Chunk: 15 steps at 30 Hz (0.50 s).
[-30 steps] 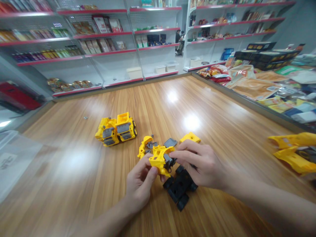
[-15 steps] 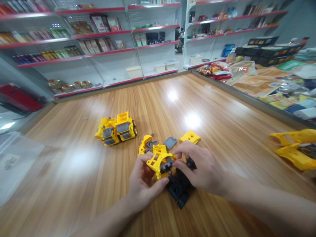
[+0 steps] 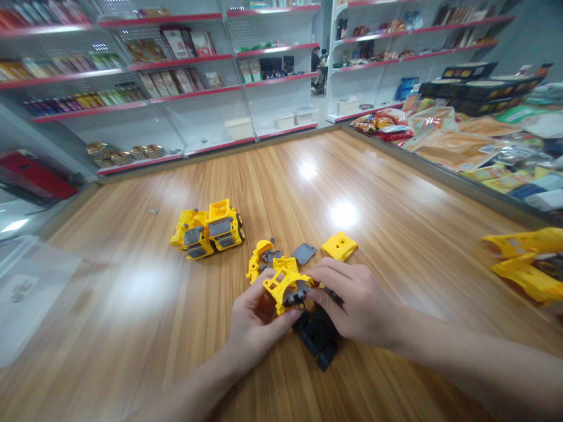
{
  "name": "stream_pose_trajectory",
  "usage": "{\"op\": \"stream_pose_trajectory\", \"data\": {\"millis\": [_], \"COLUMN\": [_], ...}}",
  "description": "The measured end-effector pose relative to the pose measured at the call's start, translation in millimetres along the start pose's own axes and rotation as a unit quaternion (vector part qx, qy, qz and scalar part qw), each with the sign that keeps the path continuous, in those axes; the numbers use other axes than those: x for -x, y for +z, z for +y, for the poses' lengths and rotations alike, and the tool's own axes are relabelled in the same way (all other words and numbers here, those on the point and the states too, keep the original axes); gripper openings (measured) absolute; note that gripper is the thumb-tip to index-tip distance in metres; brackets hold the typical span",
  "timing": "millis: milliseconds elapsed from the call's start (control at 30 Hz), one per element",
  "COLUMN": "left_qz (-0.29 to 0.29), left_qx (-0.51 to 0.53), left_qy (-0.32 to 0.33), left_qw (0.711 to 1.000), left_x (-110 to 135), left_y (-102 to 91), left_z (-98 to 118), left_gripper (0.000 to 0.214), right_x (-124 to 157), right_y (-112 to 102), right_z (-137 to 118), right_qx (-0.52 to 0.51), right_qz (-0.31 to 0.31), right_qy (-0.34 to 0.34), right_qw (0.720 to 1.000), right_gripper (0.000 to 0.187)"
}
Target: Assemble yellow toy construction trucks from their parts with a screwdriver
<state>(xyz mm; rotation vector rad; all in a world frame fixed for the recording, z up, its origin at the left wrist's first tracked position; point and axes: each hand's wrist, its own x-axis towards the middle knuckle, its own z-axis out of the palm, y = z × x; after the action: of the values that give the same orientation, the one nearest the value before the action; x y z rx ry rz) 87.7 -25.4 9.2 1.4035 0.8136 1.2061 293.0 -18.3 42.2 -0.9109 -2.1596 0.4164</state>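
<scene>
Pinching a small yellow toy cab part (image 3: 285, 285) between left hand (image 3: 255, 319) and right hand (image 3: 352, 302), just above the black chassis (image 3: 319, 340) near bench (image 3: 396, 234) centre: likely light, stiff, snap-fit plastic, best gripped by its solid edges.

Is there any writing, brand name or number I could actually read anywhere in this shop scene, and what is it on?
None can be read.
Colourful packets on the red-edged wall shelves: print too small and blurred.
Flat orange pouches on the right-hand counter: lettering blurred.
Clear plastic box at left: dark label marks, illegible.
Yellow plastic toy trucks: no text visible.
</scene>
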Motion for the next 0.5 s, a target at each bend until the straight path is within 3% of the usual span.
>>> {"op": "stream_pose_trajectory", "data": {"millis": [200,400,500], "left_qz": [0.024,0.014,0.022], "left_qx": [0.024,0.057,0.035], "left_qy": [0.001,-0.021,-0.034], "left_qw": [0.999,0.998,0.999], "left_x": [-2,2,4], "left_y": [1.2,-3.4,-6.4], "left_z": [5,-2,-8], "left_gripper": [0.029,0.03,0.026], "right_x": [1,-2,-3], "right_y": [-1,-2,-3], "right_z": [-2,-3,-2], "right_qx": [0.02,0.051,0.057], "right_qz": [0.004,0.101,0.1], "right_qy": [0.007,0.042,0.047], "right_qw": [1.0,0.993,0.992], "right_gripper": [0.012,0.009,0.006]}}
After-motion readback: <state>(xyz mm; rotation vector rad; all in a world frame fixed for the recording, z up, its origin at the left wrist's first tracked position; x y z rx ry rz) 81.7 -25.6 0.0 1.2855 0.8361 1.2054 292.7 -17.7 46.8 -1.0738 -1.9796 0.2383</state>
